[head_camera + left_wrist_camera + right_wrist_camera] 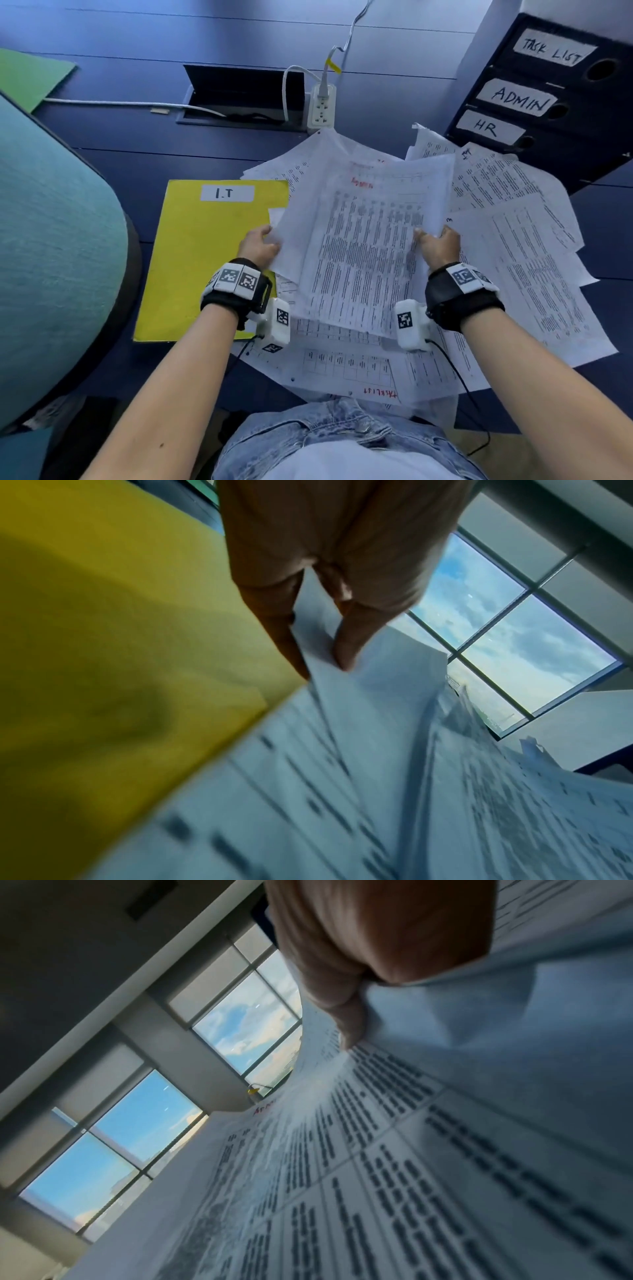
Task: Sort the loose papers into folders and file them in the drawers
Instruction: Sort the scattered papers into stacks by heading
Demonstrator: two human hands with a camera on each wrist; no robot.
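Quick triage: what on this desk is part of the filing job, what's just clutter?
Job:
held sheets, gripped by left hand and right hand
loose papers
yellow I.T folder
drawers: TASK LIST, ADMIN, HR
green folder

Clutter:
power strip
white cables
teal chair

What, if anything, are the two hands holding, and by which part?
A sheaf of white printed paper sheets: the left hand pinches its left edge, the right hand grips its right edge.
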